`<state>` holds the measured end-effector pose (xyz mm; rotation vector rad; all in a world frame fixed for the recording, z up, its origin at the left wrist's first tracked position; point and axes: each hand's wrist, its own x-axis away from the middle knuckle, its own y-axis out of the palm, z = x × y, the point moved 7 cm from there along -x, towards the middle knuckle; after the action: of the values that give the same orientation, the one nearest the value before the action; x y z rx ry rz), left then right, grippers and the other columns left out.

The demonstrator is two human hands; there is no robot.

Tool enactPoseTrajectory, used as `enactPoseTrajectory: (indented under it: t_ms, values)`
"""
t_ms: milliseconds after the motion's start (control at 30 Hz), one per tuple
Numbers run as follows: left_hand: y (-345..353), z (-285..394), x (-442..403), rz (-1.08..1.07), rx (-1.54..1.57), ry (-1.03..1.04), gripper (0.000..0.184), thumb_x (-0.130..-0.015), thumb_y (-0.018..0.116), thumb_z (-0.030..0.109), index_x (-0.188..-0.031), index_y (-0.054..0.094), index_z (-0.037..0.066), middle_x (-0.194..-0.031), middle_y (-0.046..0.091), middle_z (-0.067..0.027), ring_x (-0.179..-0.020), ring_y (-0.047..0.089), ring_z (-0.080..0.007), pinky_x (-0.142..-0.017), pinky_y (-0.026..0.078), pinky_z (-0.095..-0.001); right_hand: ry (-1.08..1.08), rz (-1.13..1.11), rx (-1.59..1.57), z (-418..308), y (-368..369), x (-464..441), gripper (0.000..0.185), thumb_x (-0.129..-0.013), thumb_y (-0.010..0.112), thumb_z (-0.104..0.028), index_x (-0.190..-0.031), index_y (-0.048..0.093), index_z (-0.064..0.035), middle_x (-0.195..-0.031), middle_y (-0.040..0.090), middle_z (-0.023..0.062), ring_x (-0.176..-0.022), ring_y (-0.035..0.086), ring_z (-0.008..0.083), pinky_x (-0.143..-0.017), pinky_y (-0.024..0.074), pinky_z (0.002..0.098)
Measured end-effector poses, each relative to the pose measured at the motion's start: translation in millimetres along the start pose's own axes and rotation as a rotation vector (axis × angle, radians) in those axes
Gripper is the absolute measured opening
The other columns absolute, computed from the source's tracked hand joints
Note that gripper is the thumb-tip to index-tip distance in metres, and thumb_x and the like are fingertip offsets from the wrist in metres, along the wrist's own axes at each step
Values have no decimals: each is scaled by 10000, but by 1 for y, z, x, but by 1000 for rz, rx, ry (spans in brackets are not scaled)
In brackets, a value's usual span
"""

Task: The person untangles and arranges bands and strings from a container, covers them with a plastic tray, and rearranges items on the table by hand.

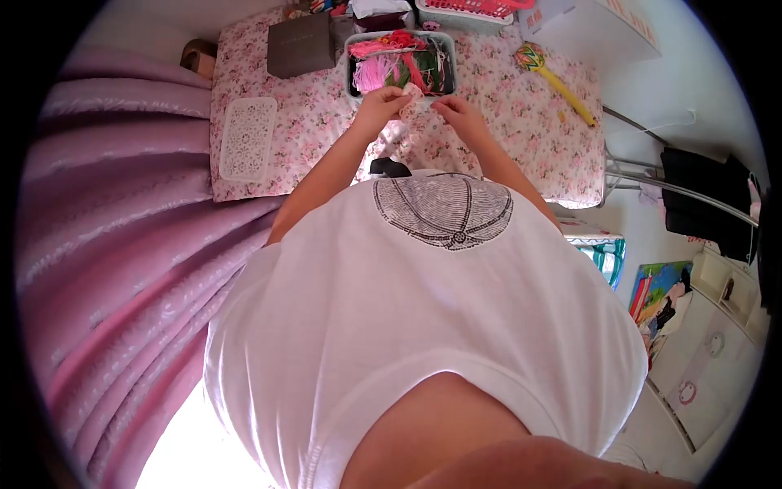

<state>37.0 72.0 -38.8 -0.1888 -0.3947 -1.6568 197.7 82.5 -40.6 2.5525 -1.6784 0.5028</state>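
My left hand [383,110] is closed in a pinch on a small pale pink piece [413,91], whose kind I cannot make out. To its right, my right hand [462,116] has its fingertips pressed together, a short gap away from the piece. Whatever it pinches is too small to see. Just beyond both hands stands a grey plastic bin [454,72], filled with bundles of pink yarn [375,75], red yarn [397,41] and dark green yarn [429,63].
A flowered tablecloth [314,122] covers the table. On it lie a white lattice tray [248,138], a dark box [300,46], and a yellow-handled stick with a colourful head [566,96]. A red basket [481,8] and a white carton [599,33] stand behind. Pink curtains [122,187] hang at left.
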Motion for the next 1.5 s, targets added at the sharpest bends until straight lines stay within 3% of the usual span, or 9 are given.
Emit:
enactPoseTrajectory:
  t_ms: [167, 533, 733, 933, 1133, 1267, 1333, 1367, 1500]
  values:
    - [-7, 4, 0, 37, 205, -17, 103, -820, 480, 159, -814, 517, 62, -703, 524, -4, -636, 537, -97, -641, 496, -266, 90, 35, -618, -9, -12, 3, 127, -832, 441, -186, -892, 485, -83, -777, 525, 19, -687, 489, 121, -609, 406, 251]
    - [-32, -7, 6, 209, 193, 31, 153, -788, 549, 233, -756, 538, 84, -598, 452, 44, -525, 410, -41, -512, 372, -187, 105, 178, -1013, 25, -80, -3, 68, -773, 449, -153, -766, 431, -88, -659, 453, 22, -608, 433, 121, -570, 379, 249]
    - [-33, -3, 13, 202, 142, 53, 158, -805, 519, 247, -780, 530, 92, -643, 455, 48, -592, 419, -45, -582, 364, -192, 127, 330, -768, 46, -112, 7, 94, -763, 477, -161, -720, 482, -77, -676, 478, 13, -573, 431, 109, -545, 371, 234]
    - [14, 26, 12, -102, 110, 179, 158, -828, 473, 219, -848, 542, 78, -796, 561, 15, -740, 497, -59, -672, 377, -205, 33, -30, -43, 27, -62, 7, 337, -728, 570, -180, -1035, 508, -57, -892, 539, 48, -749, 493, 106, -622, 404, 234]
    - [51, 48, 13, -260, 210, 170, 148, -831, 471, 197, -885, 541, 79, -838, 562, -5, -803, 521, -86, -719, 397, -216, -334, -251, 61, -33, 2, 11, 512, -699, 626, -201, -1137, 407, -50, -1088, 442, 81, -965, 425, 141, -689, 411, 237]
    - [42, 55, 13, -141, 273, 157, 115, -826, 477, 183, -851, 530, 84, -718, 519, 20, -658, 482, -63, -598, 379, -189, -220, -286, -48, -21, 4, -4, 245, -776, 532, -203, -955, 530, -36, -798, 530, 20, -738, 487, 94, -610, 391, 214]
    - [21, 51, 11, -37, 332, 135, 96, -823, 481, 177, -821, 525, 91, -632, 475, 43, -557, 431, -41, -504, 345, -169, -179, -251, -97, -29, -8, 1, 202, -794, 508, -215, -887, 551, -41, -677, 475, -22, -628, 436, 63, -551, 354, 196]
    - [18, 54, 11, -117, 406, 164, 106, -818, 489, 176, -738, 506, 110, -549, 362, 67, -455, 297, -26, -414, 227, -177, -155, -231, -122, -31, -15, 5, 196, -803, 497, -222, -853, 562, -44, -617, 447, -43, -573, 411, 48, -521, 336, 188]
    - [-10, 42, 9, 14, 324, 147, 83, -812, 496, 158, -743, 492, 113, -510, 297, 83, -407, 241, -28, -379, 182, -183, -173, -79, -199, -23, -44, 9, 201, -815, 479, -240, -835, 568, -61, -581, 379, -56, -530, 333, 37, -473, 285, 180]
